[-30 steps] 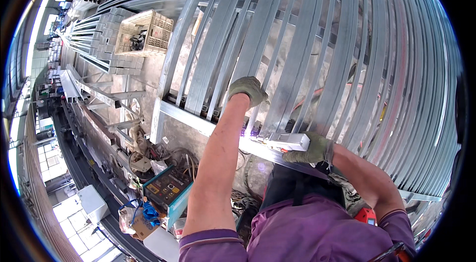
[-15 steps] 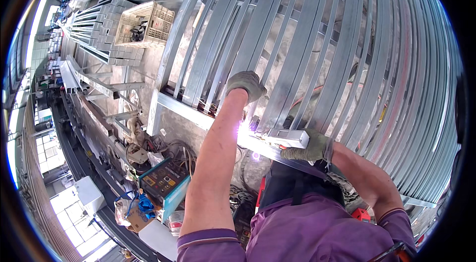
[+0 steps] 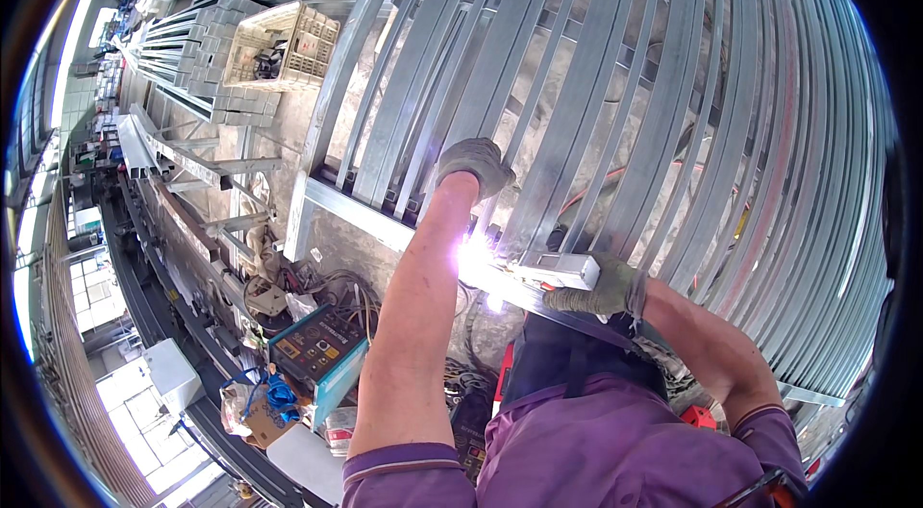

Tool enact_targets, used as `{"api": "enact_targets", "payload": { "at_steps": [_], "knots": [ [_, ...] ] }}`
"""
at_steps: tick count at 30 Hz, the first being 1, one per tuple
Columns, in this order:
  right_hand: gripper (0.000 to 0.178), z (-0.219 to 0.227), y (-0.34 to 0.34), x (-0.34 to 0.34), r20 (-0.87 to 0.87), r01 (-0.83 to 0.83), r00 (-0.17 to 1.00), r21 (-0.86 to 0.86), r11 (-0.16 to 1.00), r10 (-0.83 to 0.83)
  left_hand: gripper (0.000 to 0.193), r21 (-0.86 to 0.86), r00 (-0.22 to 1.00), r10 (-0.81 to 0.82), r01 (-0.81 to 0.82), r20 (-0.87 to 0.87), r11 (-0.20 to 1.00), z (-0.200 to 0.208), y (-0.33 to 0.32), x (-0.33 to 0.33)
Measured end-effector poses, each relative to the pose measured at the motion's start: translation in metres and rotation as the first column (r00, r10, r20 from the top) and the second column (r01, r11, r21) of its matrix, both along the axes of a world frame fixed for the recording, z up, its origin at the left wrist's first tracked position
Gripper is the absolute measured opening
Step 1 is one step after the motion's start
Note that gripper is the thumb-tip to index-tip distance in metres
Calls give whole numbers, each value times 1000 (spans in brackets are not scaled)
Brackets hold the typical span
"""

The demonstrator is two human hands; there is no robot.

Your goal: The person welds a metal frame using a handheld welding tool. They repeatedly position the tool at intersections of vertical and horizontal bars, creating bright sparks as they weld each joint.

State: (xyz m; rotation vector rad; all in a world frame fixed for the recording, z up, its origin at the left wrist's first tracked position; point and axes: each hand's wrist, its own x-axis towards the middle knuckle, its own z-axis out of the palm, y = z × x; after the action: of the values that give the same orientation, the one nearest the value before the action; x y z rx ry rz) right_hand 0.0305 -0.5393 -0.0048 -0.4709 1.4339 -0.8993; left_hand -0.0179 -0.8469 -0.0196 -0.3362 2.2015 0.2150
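My left hand (image 3: 476,167), in a grey-green work glove, is closed over one of the long galvanized metal tubes (image 3: 510,61) of a slatted frame. Gloved likewise, my right hand (image 3: 608,287) grips a pale, boxy welding gun (image 3: 558,268) low over the frame's near rail (image 3: 370,220). A white-violet welding glare (image 3: 476,260) burns at the rail, just left of the gun and below my left wrist. It hides the joint and the gun's tip. Parallel tubes run away from me on both sides of my hands.
A teal-sided machine with a dark control panel (image 3: 319,345) stands on the floor at lower left, among cables (image 3: 356,301). Beyond the frame's left side, a cream plastic crate (image 3: 312,42) sits on stacked square tubes (image 3: 207,51). A metal stand (image 3: 240,167) is nearer.
The welding glare has grown larger and brighter. Both hands and the welding gun stay almost where they were.
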Motion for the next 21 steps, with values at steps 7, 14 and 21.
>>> {"api": "enact_targets", "payload": {
  "at_steps": [7,14,21],
  "knots": [
    [52,12,42,5,-129,127,983,-43,991,-131,57,-23,1000,26,-26,15,999,-1,7,0],
    [43,28,87,0,-270,136,940,-261,956,-208,58,-97,998,37,-33,42,995,3,17,0],
    [57,49,116,12,-485,33,870,-124,992,-90,58,-116,998,-18,26,63,993,-1,17,-3]
  ]
}}
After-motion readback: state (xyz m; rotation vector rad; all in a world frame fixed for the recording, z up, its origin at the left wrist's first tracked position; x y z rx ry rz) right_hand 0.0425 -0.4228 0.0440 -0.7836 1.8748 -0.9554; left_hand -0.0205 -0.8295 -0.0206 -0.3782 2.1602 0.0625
